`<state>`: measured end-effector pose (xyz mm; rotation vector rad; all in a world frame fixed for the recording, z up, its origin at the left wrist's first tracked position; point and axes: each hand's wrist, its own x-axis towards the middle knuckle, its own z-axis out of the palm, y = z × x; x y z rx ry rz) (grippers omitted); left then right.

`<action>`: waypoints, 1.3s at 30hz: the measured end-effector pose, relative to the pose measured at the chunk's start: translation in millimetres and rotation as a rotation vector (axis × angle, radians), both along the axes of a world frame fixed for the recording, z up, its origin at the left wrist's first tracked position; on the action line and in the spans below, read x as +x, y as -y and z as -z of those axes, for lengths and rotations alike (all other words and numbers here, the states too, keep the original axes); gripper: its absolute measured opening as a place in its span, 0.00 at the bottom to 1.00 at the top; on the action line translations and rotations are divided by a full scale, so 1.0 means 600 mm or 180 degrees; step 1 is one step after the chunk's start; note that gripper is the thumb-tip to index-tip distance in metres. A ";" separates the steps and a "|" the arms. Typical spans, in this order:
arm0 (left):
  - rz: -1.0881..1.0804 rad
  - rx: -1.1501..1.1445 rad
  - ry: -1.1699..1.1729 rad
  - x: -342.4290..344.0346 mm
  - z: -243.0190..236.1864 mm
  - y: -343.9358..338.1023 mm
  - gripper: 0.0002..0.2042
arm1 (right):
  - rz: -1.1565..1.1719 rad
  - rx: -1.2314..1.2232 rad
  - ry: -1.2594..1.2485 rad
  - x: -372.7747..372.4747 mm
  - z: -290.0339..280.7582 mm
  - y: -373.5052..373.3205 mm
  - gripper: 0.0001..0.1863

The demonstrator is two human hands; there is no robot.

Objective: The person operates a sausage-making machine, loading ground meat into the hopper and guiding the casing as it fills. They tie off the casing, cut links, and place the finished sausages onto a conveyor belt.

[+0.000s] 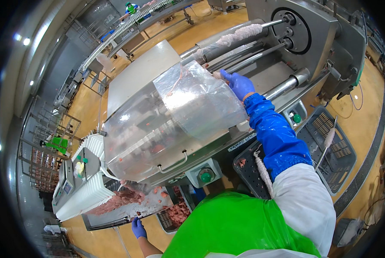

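Observation:
My right hand [240, 84], in a blue glove and blue oversleeve, reaches to the right end of a clear plastic cover [132, 142] on a large steel machine. Its fingers close on a pale, soft sausage casing [218, 75] near the end of a steel tube. Higher up, another gathered pale casing [240, 35] sits on a second tube. My left hand [138, 228], also gloved in blue, is low at the rim of a metal tray [151, 206] holding ground meat [119, 202]. Its fingers look curled; what they grip is too small to tell.
Below the machine stand a dark crate [248, 172] with a long gathered casing [262, 172], a crate of meat [178, 213] and a grey crate [334, 150] with a casing-covered rod [329, 138]. A green button [205, 176] sits on the machine's front. Far off, a person [131, 8] stands by a conveyor.

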<state>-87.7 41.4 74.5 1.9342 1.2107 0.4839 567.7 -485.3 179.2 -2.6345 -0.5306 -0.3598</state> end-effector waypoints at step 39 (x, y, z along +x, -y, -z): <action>0.0975 -0.0060 -0.1201 0.099 0.038 0.036 0.14 | 0.1620 0.3134 -0.0787 -0.166 0.418 0.532 0.43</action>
